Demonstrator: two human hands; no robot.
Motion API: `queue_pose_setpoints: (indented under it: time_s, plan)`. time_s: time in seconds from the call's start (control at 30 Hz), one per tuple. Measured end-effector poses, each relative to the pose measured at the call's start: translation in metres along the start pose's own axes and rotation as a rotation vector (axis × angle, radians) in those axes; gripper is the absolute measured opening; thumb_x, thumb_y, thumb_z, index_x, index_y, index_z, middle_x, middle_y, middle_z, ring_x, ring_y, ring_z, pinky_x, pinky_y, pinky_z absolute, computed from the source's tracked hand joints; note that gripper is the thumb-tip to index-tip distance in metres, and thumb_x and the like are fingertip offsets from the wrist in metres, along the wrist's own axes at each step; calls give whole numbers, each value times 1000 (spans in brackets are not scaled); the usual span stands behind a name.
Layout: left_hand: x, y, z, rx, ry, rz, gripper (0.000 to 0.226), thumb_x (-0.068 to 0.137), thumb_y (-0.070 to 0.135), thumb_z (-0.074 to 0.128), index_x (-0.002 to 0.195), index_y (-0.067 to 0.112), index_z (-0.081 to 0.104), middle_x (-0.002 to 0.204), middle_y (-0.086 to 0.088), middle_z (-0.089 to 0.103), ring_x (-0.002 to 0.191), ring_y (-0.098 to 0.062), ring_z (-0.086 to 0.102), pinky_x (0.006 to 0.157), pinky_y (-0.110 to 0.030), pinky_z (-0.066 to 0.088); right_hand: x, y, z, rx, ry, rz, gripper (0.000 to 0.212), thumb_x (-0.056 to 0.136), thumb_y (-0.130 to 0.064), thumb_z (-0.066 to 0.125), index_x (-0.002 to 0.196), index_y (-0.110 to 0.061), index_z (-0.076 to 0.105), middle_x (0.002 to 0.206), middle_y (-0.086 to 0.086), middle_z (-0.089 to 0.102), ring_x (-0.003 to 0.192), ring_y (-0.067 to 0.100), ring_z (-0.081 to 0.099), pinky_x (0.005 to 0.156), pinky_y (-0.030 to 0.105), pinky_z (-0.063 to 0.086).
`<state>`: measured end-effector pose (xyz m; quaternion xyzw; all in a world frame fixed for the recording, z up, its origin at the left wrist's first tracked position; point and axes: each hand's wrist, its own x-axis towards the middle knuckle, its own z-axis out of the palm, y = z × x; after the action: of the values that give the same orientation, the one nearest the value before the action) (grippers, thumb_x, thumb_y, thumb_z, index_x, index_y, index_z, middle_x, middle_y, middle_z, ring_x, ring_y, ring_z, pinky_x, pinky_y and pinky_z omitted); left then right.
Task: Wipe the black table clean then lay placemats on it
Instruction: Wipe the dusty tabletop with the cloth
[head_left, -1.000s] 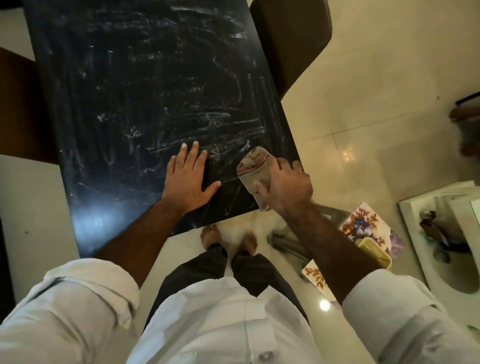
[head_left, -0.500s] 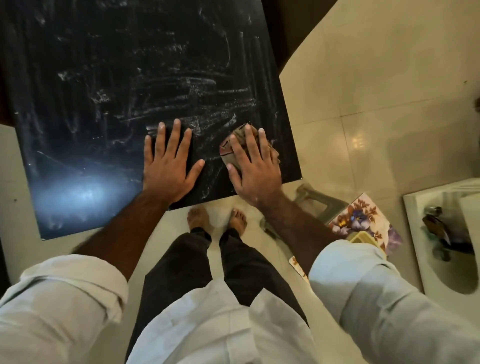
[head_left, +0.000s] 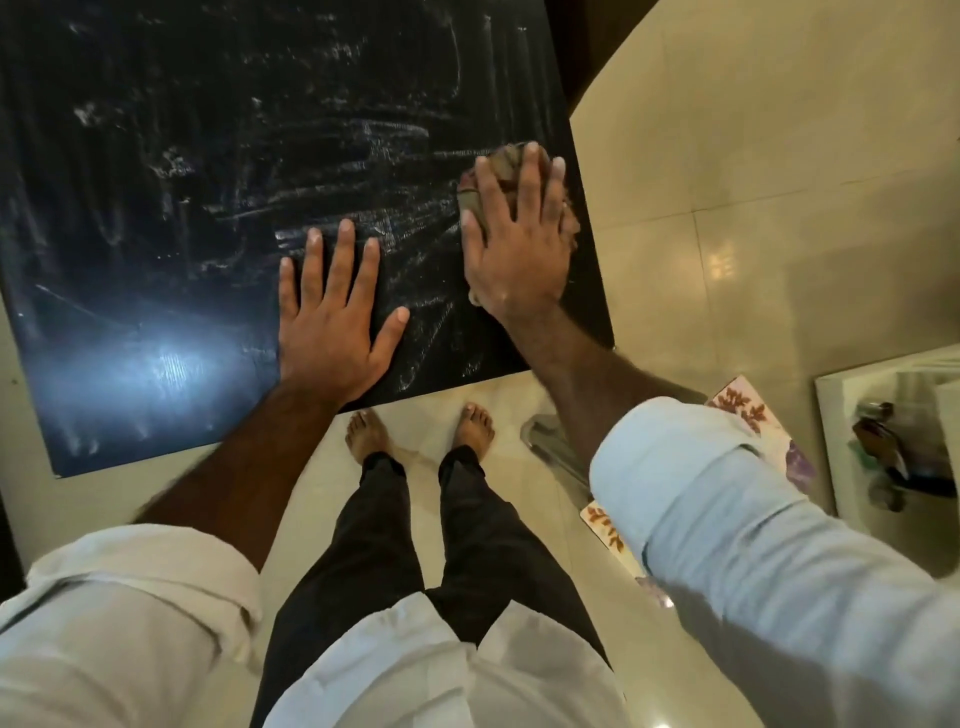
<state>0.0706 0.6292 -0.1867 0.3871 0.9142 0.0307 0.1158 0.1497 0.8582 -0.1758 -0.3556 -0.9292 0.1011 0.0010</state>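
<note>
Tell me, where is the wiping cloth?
The crumpled brownish cloth sits under the flat right hand, near the black table's right edge, beside the left hand.

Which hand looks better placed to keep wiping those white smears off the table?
Probably the right hand: it presses the cloth flat on the black table. The left hand lies bare, palm down.

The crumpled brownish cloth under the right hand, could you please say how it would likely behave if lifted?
The crumpled brownish cloth would probably go floppy, since it bunches unevenly beneath the flat right hand. It looks light. It likely slides readily on the smeared black table.
</note>
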Motion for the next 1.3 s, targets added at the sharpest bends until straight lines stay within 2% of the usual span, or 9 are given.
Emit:
queue_pose_setpoints:
  time_s: [0.13,0.23,0.47,0.6,0.73,0.83,0.97,1.13,1.3]
  plan:
    - [3,1,-2,-5,-7,9,89,109,74,25,179,24,3,187,-7,-8,172,-38,-6,136,-68,2,-66,-2,-2,20,-11,-100,69,111,-65,36,174,-39,28,185,9,10,171,39,6,132,60,22]
    - [2,0,-4,-3,-15,8,89,109,74,24,179,24,3,187,-6,-9,172,-37,-7,136,-68,3,-97,24,-7,7,-77,-15,73,110,-65,36,176,-38,21,186,8,3,171,38,2,129,65,24]
    - [-1,-3,-2,17,-6,-4,89,109,75,24,179,24,5,188,-5,-6,173,-37,-4,136,-67,5,-14,27,-7,-9,6,160,75,110,-66,31,176,-31,21,185,12,11,170,42,9,131,63,24]
    - [0,-9,-9,7,-44,19,88,109,76,20,179,27,1,187,-3,-10,173,-35,-6,137,-65,3,-5,-15,3,-32,22,10,73,110,-66,31,175,-34,25,184,13,12,170,42,11,132,61,22]
    - [0,-34,-21,-7,-21,27,88,108,77,21,179,28,1,187,-4,-12,172,-35,-8,137,-64,2,-69,-29,5,-6,-26,-143,72,111,-63,35,176,-34,23,185,12,7,171,41,5,133,62,22]
    - [-3,-63,-27,6,-4,-31,90,108,78,21,179,27,2,187,-5,-12,172,-37,-9,137,-65,0,-115,-11,0,-25,-90,-83,73,111,-64,35,176,-36,19,186,10,1,171,39,2,131,66,22]
    - [-8,-93,-27,15,-27,-35,90,108,80,21,179,28,3,187,-3,-10,172,-36,-8,137,-66,1,-93,1,-4,-49,-89,91,75,111,-63,35,176,-32,17,185,12,1,170,43,2,128,69,25]
    - [-9,-98,-24,4,-49,-18,93,106,84,19,179,29,0,187,-3,-12,172,-36,-10,137,-65,-2,-34,-46,6,-26,25,207,75,109,-65,33,175,-31,25,184,17,10,169,44,7,130,66,24]
    - [-7,-101,-26,-19,-34,3,90,108,82,17,179,30,1,187,-3,-11,172,-36,-9,137,-65,-1,-79,-106,20,-41,-25,2,73,110,-65,34,176,-34,23,185,16,7,170,42,6,134,60,19]
